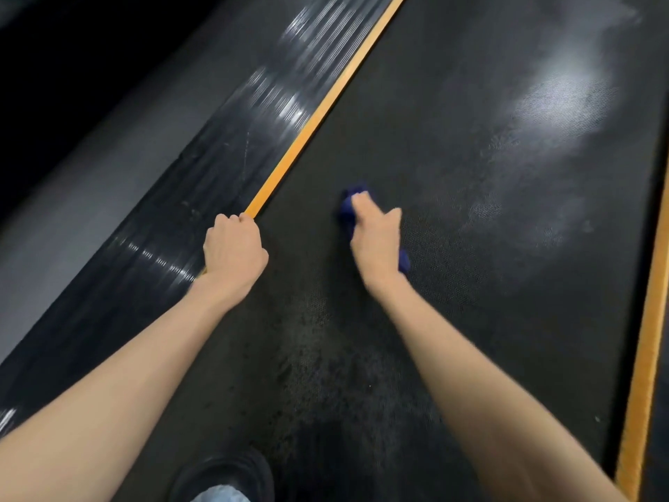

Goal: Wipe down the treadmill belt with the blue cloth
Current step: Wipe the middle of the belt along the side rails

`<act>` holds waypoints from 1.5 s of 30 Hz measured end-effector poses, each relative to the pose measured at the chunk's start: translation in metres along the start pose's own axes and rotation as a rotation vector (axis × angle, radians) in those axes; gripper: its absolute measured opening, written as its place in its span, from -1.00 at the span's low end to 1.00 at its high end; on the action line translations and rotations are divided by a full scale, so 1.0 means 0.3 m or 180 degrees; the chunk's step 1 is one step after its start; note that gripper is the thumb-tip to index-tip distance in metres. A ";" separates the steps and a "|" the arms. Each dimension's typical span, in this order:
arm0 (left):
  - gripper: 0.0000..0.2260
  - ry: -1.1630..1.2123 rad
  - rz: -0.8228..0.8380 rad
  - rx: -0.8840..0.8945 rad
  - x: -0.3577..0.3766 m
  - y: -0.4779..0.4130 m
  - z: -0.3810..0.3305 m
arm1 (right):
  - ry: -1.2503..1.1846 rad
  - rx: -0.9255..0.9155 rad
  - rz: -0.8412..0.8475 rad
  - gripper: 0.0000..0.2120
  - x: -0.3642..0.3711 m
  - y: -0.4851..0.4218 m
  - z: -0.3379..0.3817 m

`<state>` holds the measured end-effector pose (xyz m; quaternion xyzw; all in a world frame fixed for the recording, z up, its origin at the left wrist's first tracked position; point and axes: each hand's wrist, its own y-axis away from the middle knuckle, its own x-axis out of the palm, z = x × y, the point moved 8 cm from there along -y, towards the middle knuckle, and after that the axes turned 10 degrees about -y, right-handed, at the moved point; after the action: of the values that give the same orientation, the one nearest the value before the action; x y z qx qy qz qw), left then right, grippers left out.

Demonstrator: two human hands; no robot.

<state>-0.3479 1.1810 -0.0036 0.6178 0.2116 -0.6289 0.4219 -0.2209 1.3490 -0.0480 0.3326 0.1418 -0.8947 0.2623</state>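
The right hand (376, 240) is grasping the blue cloth (348, 208), fingers bent over the bunched fabric and pressing it down onto the treadmill belt (470, 168). The cloth is showing only as a dark blue wad ahead of the fingertips and a small corner poking out beside the heel of the hand. The rest is lying hidden under the palm, and motion blur is softening its edges.

The left hand (233, 250) is sitting off to that hand's left, knuckles up and fingers curled tight over the near end of the orange strip (325, 103). Its fingertips are tucked out of sight, so I cannot tell whether they are hooking the strip's edge or only bracing on it. Beyond this hand the ribbed side rail (217, 157) is smearing into streaks. Below both forearms, a dark shoe (224, 472) is being cut off by the frame.
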 end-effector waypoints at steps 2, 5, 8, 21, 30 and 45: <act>-0.71 -0.0103 -0.0040 0.0045 0.002 -0.012 -0.001 | 0.0159 -0.0911 0.0343 -0.72 0.046 0.113 0.065; -0.72 0.0053 -0.0050 0.0107 0.013 -0.021 0.022 | 0.0680 -0.1265 0.0684 -0.63 -0.005 0.051 0.035; -0.51 0.0616 0.0069 0.0153 0.055 -0.035 0.087 | 0.0344 0.0002 -0.0109 -0.68 -0.077 -0.014 -0.036; -0.48 0.1083 -0.0163 0.0114 0.106 0.138 0.319 | 0.0150 -0.0499 0.0387 -0.71 0.150 0.133 0.142; -0.46 0.0603 0.0141 0.0347 0.107 0.131 0.302 | 0.0483 -0.2686 0.1356 -0.59 0.304 0.414 0.342; -0.52 0.0432 0.0368 0.0163 0.141 0.102 0.302 | 0.0751 -0.3345 0.1784 -0.68 0.328 0.525 0.377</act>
<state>-0.3728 1.0813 -0.0230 0.6808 0.1875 -0.5654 0.4263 -0.2541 1.1341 -0.0429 0.2802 0.4997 -0.5588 0.5996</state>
